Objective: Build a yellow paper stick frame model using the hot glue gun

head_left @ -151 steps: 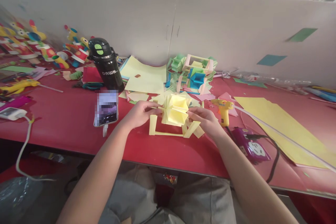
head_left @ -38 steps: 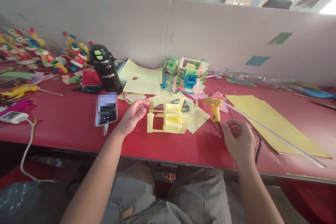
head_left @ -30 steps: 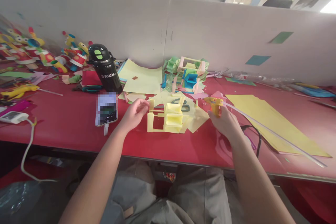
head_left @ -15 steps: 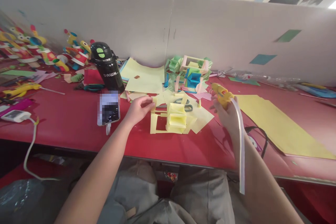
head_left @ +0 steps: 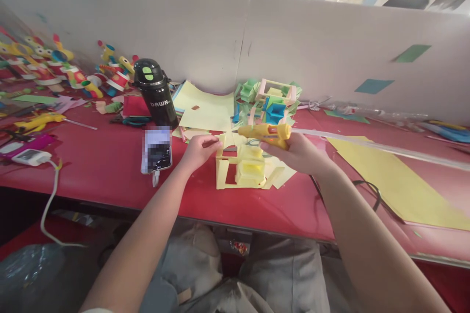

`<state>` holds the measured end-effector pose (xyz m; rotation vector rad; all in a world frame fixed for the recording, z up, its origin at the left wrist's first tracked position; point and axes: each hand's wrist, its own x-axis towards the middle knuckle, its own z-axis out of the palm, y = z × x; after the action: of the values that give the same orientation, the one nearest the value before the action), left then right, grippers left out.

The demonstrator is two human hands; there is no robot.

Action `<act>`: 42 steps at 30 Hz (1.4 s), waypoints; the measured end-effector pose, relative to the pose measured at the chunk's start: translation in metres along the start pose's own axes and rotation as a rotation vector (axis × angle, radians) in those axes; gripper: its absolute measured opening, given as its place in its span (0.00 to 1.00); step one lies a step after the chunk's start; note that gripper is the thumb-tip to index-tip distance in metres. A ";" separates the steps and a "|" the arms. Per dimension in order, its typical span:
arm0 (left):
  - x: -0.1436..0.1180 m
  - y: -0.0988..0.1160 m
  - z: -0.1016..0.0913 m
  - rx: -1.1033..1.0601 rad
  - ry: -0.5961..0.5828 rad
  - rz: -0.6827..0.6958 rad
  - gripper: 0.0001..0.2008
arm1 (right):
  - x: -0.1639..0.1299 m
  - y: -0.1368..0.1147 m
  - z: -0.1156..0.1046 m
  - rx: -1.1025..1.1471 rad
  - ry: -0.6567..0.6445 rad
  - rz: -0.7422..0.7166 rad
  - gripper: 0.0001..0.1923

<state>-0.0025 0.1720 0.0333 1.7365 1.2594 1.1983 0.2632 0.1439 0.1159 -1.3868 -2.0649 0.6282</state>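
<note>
Sitting on the smooth red tabletop, straight ahead at 12 o'clock from the person, a pale-yellow paper model joins flat folded strips into an open frame around boxy, crisp-creased pockets; its lower bar, the long axis, runs from 9 to 3 o'clock. Above its far edge, the yellow plastic glue gun lies level, nozzle toward 9 o'clock, its translucent stick trailing toward 3. The right hand wraps its fingers around that gun. The left hand has its fingers narrow at the model's far-left post; whether they pinch it, I cannot tell. Outward from the model: a phone at 9 o'clock, a glossy black bottle at 10, a curling cream sheet at 11, and yellow sheets at 3.
</note>
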 end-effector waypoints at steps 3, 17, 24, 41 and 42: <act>0.001 -0.001 0.001 -0.002 0.007 -0.019 0.18 | 0.011 -0.006 0.009 -0.057 -0.103 -0.032 0.23; 0.001 0.001 0.002 -0.040 0.017 -0.018 0.17 | 0.024 -0.011 0.018 -0.198 -0.142 -0.042 0.19; 0.001 0.000 0.001 -0.010 -0.006 0.019 0.14 | 0.025 -0.015 0.018 -0.223 -0.144 -0.030 0.19; 0.003 -0.005 0.001 -0.005 -0.021 0.067 0.12 | 0.023 -0.022 0.013 -0.376 -0.181 0.037 0.21; 0.003 -0.004 0.001 -0.005 -0.020 0.066 0.12 | 0.023 -0.022 0.013 -0.384 -0.179 0.036 0.21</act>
<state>-0.0026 0.1765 0.0299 1.7951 1.1951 1.2175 0.2332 0.1567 0.1253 -1.6306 -2.4009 0.3933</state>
